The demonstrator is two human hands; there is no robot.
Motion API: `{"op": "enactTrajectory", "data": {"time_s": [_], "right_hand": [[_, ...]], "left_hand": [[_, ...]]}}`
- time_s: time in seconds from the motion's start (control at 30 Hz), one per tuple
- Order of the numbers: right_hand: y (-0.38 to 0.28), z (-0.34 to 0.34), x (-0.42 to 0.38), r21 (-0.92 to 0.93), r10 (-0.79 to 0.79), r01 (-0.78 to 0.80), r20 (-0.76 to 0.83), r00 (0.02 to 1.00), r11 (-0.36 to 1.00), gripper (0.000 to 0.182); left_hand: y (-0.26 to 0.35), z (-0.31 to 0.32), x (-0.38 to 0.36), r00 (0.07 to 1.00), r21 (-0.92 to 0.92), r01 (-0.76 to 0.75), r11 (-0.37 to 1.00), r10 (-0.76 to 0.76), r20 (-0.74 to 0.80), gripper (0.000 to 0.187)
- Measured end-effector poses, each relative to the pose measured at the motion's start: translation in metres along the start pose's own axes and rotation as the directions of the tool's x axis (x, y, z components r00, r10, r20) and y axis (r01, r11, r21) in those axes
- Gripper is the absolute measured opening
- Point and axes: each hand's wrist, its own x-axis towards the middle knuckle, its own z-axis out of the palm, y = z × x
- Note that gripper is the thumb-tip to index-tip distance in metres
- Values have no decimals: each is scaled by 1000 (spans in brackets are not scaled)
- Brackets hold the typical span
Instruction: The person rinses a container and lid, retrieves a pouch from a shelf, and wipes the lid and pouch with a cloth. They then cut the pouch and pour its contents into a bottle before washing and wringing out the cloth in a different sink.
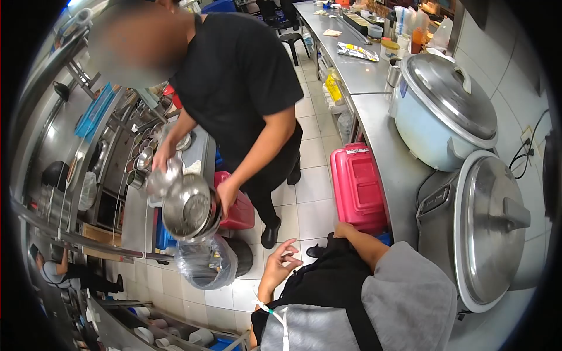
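My left hand [281,263] is raised in front of my black apron [322,286], with its fingers apart and nothing in them. A white band with a string hangs at that wrist. My right hand [343,229] is low by the dark cloth at my side, near a red lidded bin [358,190]; its fingers are mostly hidden. Facing me, a person in black holds a stack of metal bowls [186,206] in one hand. In that person's other hand is a shiny, clear-looking vessel [165,177], tilted over the bowls.
A bin lined with clear plastic [206,263] stands below the bowls. Two large lidded cookers [445,111] sit on the steel counter [374,123] to my right. Metal shelves and pots line the left. A tiled floor [310,205] runs between. Another person is at far left.
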Motion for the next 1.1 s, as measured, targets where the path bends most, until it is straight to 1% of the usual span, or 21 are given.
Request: {"op": "enactTrajectory", "data": {"time_s": [0.1, 0.17, 0.2, 0.27, 0.3, 0.43, 0.47, 0.5, 0.57, 0.6, 0.67, 0.7, 0.77, 0.8, 0.87, 0.9, 0.93, 0.97, 1.0, 1.03, 1.1], "right_hand": [[-21, -19, -16, 65, 92, -91, -10, 996, 994, 39], [-40, -35, -28, -89, 70, -71, -16, 997, 994, 38], [-49, -44, -34, -117, 29, -26, 26, 999, 993, 38], [-60, -40, -27, -207, -25, 43, 88, 996, 977, 38], [-65, -34, -14, -270, -40, 66, 103, 994, 960, 38], [-87, -21, 12, -325, -76, 145, 217, 973, 935, 39], [-89, -19, 15, -456, -273, 358, 244, 931, 815, 34], [-96, -21, 20, -459, -333, 442, 302, 893, 771, 30], [-96, -24, 44, -344, -559, 663, 360, 747, 665, 26], [-106, -32, 52, -354, -563, 679, 382, 733, 644, 26], [-132, -56, 72, -361, -352, 637, 601, 718, 681, 32], [-144, -75, 83, -368, -362, 650, 602, 712, 665, 32], [-160, -107, 93, -106, -239, 330, 489, 839, 938, 39], [-167, -126, 102, -102, -253, 343, 488, 835, 934, 39], [-174, -159, 115, 229, -424, 357, 482, 767, 906, 42], [-174, -172, 122, 287, -513, 426, 461, 724, 858, 42], [-173, -180, 127, 292, -513, 421, 461, 724, 858, 42], [-168, -187, 128, 343, -551, 434, 448, 704, 833, 42], [-163, -195, 129, 387, -587, 447, 433, 684, 806, 41], [-156, -202, 130, 376, -597, 465, 460, 657, 802, 43], [-142, -223, 120, 397, -595, 444, 496, 633, 803, 44]], "left_hand": [[7, 15, -2, 998, -48, -24, 999, 27, 59, 56], [0, 22, -6, 993, -129, 38, 991, -23, 115, 48], [-1, 25, -6, 995, -134, 25, 991, -11, 101, 48], [-2, 30, -5, 982, 7, -86, 996, 84, 167, 46], [6, 33, -5, 984, -36, -28, 999, 34, 176, 44], [17, 41, 12, 991, -108, 5, 994, 10, 131, 37], [20, 43, 17, 995, -122, -3, 993, 15, 99, 37], [25, 45, 22, 999, -152, 10, 988, -2, 54, 36], [25, 44, 41, 999, -176, -13, 984, 7, -37, 36], [25, 42, 48, 997, -170, -31, 985, 18, -79, 37], [38, 37, 57, 973, -153, 48, 987, -81, -216, 43], [24, 28, 65, 953, -94, 61, 994, -85, -290, 44], [7, 10, 73, 892, 156, 128, 979, -44, -449, 46], [-5, -2, 76, 852, 250, 162, 955, -7, -524, 46], [-52, -23, 74, 734, 208, 372, 905, -150, -662, 50], [-101, -34, 68, 669, 76, 467, 881, -296, -682, 56], [-129, -37, 66, 609, -103, 558, 824, -490, -624, 57], [-95, -24, 74, 560, -128, 670, 732, -611, -559, 61], [-162, -24, 66, 697, 95, 653, 752, -547, -465, 63], [-159, -21, 77, 697, 87, 652, 753, -551, -459, 63], [-140, -12, 98, 653, -94, 680, 727, -659, -372, 64]]}}
